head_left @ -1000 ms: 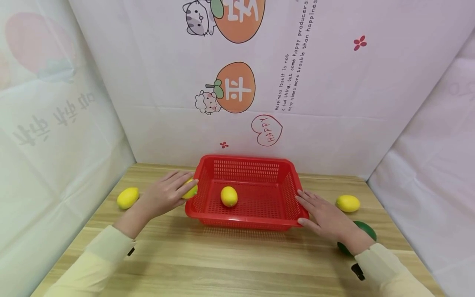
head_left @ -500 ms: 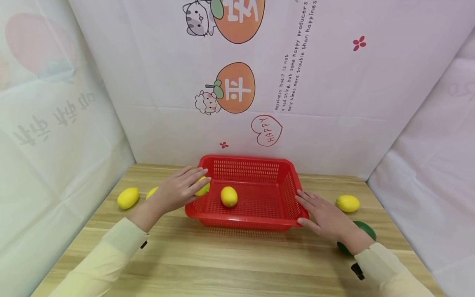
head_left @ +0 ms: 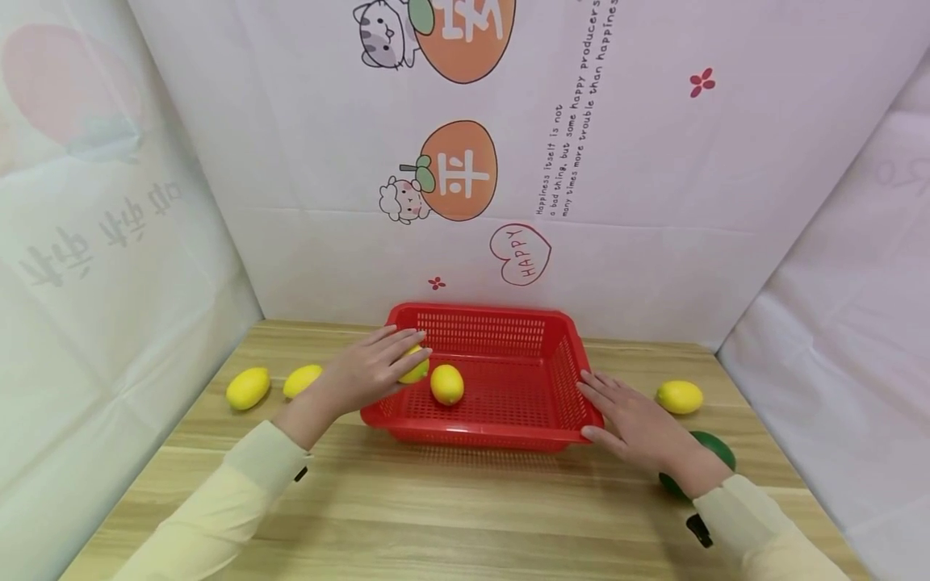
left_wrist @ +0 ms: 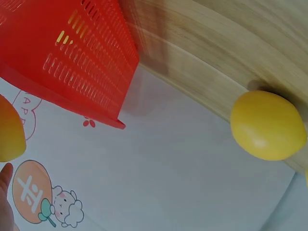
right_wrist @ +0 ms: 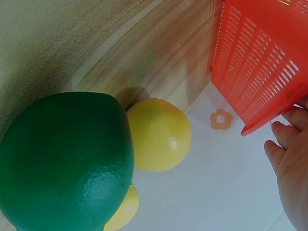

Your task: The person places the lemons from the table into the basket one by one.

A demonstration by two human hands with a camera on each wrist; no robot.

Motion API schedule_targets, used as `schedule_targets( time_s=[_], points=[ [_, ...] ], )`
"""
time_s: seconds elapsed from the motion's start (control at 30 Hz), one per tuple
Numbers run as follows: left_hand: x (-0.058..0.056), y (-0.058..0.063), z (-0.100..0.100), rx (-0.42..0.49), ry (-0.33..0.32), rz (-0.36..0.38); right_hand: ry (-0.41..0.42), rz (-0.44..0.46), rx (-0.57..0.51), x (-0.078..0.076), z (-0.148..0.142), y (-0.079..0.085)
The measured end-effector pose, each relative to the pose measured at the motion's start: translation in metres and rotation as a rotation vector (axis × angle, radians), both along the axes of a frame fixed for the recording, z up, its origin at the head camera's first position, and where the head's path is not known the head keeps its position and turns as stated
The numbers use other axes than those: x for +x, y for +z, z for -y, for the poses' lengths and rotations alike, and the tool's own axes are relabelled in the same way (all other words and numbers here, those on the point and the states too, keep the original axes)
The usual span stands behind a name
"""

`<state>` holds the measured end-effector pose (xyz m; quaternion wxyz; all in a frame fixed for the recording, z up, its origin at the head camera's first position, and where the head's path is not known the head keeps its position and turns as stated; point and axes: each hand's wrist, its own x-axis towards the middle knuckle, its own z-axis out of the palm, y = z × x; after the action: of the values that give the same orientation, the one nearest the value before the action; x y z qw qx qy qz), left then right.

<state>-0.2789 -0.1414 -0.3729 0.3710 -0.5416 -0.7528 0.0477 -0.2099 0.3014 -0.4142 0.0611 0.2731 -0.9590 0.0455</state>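
My left hand (head_left: 366, 369) grips a lemon (head_left: 415, 367) from above, over the left part of a red plastic basket (head_left: 487, 434). Its fingers cover much of the fruit. In the left wrist view the held lemon (left_wrist: 10, 130) shows at the left edge with a fingertip below it. Another lemon (head_left: 446, 385) lies on the basket floor, just right of the held one. My right hand (head_left: 639, 424) rests on the basket's right rim, fingers fairly straight and thumb near the front corner. Part of that hand is cut off in the right wrist view.
Two lemons, one nearer (head_left: 303, 380) and one farther out (head_left: 249, 389), lie left of the basket. On the right are a lemon (head_left: 680, 397) and a dark green rounded fruit (head_left: 715, 450), partly behind my right wrist. A printed cloth wall (head_left: 639, 282) stands behind the basket.
My left hand has moved right with its lemon, from the basket's left rim to over the inside. A lemon on the left table has come into view. The right hand has stayed put.
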Motion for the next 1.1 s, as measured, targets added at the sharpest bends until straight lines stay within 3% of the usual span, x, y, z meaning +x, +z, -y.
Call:
schedule_targets(
  time_s=[0.5, 1.1],
  points=[
    [-0.003, -0.008, -0.019, -0.059, 0.016, 0.104, 0.005, -0.017, -0.005, 0.0, 0.0, -0.001],
    [-0.005, -0.02, -0.025, -0.144, 0.079, 0.198, -0.004, 0.0, -0.011, 0.0, -0.001, -0.002]
  ],
)
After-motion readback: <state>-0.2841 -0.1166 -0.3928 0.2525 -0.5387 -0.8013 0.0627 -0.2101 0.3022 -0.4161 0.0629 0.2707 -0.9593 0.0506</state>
